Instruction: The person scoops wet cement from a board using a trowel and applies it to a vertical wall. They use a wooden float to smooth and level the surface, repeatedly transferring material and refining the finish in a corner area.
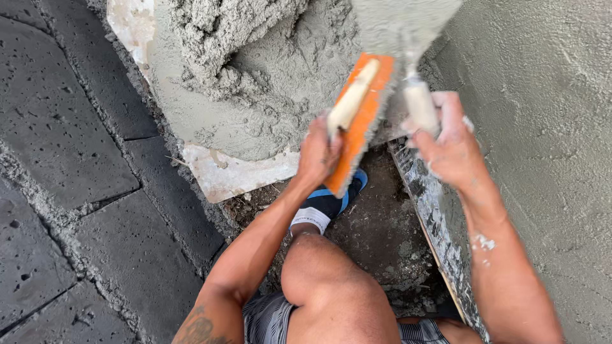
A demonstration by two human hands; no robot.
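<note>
- The left hand (317,153), at the centre of the frame, has its fingers wrapped tight round the pale handle of an orange float (358,121)
- The float's long axis runs from lower left to upper right, tilted, its low end near the dark shoe (328,204) and its high end up against the trowel blade (401,25)
- The right hand (449,143), right of centre, is closed round the trowel's pale handle (421,105); fingers fully curled, thumb side toward the camera
- The trowel runs nearly straight up the frame from that fist, its grey, mortar-coated blade reaching the top edge
- The key relation: the blade sits just above and right of the float's upper end, the two tools meeting or nearly so at top centre; whether they actually touch I cannot tell
- The mortar heap (255,64) lies upper left of both tools, on a pale board (236,172); the left hand and the float are the nearer to it
- The rendered wall (548,127) fills the right side, closest to the right hand
- Dark paving slabs (70,140) take up the left of the frame, well apart from both hands
- A bent knee (319,267) shows at bottom centre, below the float
</note>
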